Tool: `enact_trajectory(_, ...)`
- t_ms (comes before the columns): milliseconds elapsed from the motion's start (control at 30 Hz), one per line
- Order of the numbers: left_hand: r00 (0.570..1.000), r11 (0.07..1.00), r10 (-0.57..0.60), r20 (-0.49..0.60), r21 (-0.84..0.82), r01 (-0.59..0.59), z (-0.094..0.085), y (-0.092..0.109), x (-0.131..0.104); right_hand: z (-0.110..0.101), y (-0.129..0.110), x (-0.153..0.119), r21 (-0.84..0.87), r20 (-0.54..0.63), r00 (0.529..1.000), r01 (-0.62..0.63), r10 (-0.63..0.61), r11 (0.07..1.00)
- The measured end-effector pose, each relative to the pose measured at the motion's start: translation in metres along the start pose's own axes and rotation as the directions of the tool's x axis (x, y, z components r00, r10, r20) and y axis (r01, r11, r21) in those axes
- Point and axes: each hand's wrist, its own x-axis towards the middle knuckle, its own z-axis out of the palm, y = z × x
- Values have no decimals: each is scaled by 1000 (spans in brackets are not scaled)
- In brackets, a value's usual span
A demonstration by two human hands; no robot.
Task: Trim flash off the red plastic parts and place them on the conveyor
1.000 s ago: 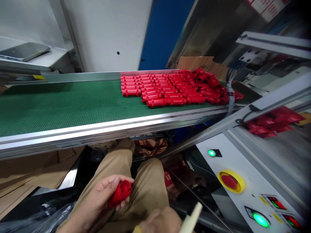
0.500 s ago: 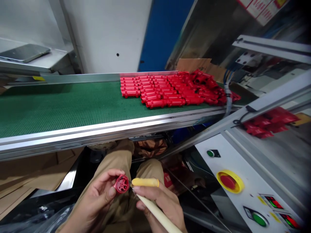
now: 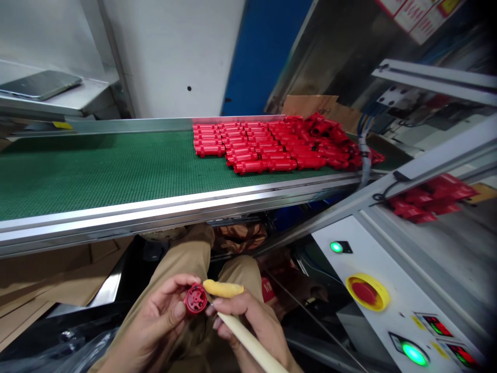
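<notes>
Below the green belt (image 3: 116,171), cupped hands (image 3: 163,316) grip the red part (image 3: 196,299) between them.

There are 2 hands (image 3: 158,317), 2 green lights (image 3: 414,354), 2 displays (image 3: 439,326), 1 phone (image 3: 41,85).

On 1 finger of my right hand (image 3: 258,318) I wear a yellow finger cot (image 3: 223,288), matte and lightly wrinkled, with a rounded tip. The thumb of my left hand (image 3: 157,316) shows a short, smooth nail. My 2 legs are in plain tan trousers (image 3: 241,270), loose in the cut and rounded over the knees; toward my lap the cloth looks browner, though that may only be shadow.
</notes>
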Motion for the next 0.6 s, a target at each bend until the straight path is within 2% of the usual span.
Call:
enact_trajectory(100,998,995,-67,-9,-69,66,3,0,-2,-1,1,-2,-51,126,989,83,-76,995)
enact_trajectory(167,995,990,-94,-12,-102,93,4,0,-3,-3,0,-2,13,109,992,55,-56,998)
enact_trajectory(267,998,995,-50,-23,-87,48,2,-1,-2,-10,-4,2,281,-24,996,-79,90,956)
enact_trajectory(333,999,999,-4,-37,-43,3,-1,-2,0,-19,-8,6,513,-71,970,-164,232,843)
enact_trajectory(400,998,1000,21,-59,10,-21,-4,-3,1,-28,-11,11,619,-53,942,-229,331,751)
enact_trajectory(433,997,999,28,-73,37,-26,-5,-3,2,-31,-12,12,588,-45,931,-268,361,763)
enact_trajectory(500,994,996,44,-97,84,-36,-5,-3,3,-31,-13,14,374,-9,912,-376,409,848)
enact_trajectory(533,993,994,51,-105,106,-40,-4,-3,3,-28,-12,14,266,24,890,-446,456,855)
enact_trajectory(600,991,988,67,-116,144,-50,-2,-3,3,-18,-12,15,148,109,817,-577,566,803)
